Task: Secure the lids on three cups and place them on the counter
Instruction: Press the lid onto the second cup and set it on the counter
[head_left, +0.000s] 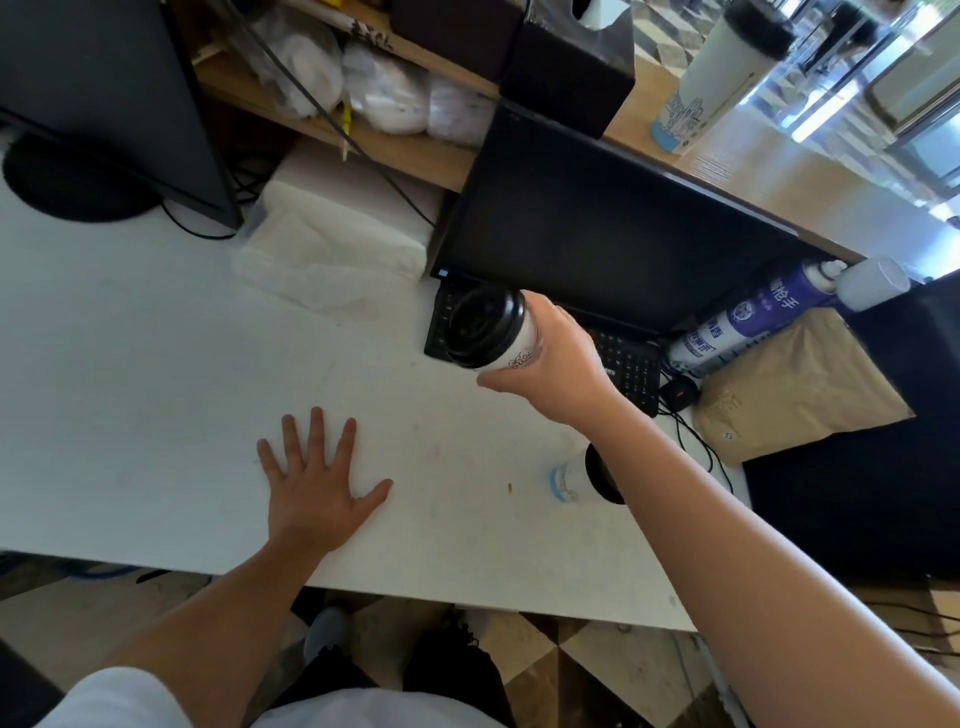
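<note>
Head cam: right hand (558, 353) grips a lidded cup (493, 332) midair, left hand (317, 483) flat, holding nothing, on the table (130, 364). Looks like placing stage; next, carry it toward 1 o'clock onto the counter (779, 182) beside another cup (722, 73).

Three lidded cups (511, 338) (576, 480) (722, 73), two hands (317, 499) (561, 358), two spray cans (748, 322), one laptop (597, 228).

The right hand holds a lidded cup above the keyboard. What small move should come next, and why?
Probably carry the lidded cup in the right hand up to the wooden counter: its black lid looks seated, and one capped cup already stands there.
</note>
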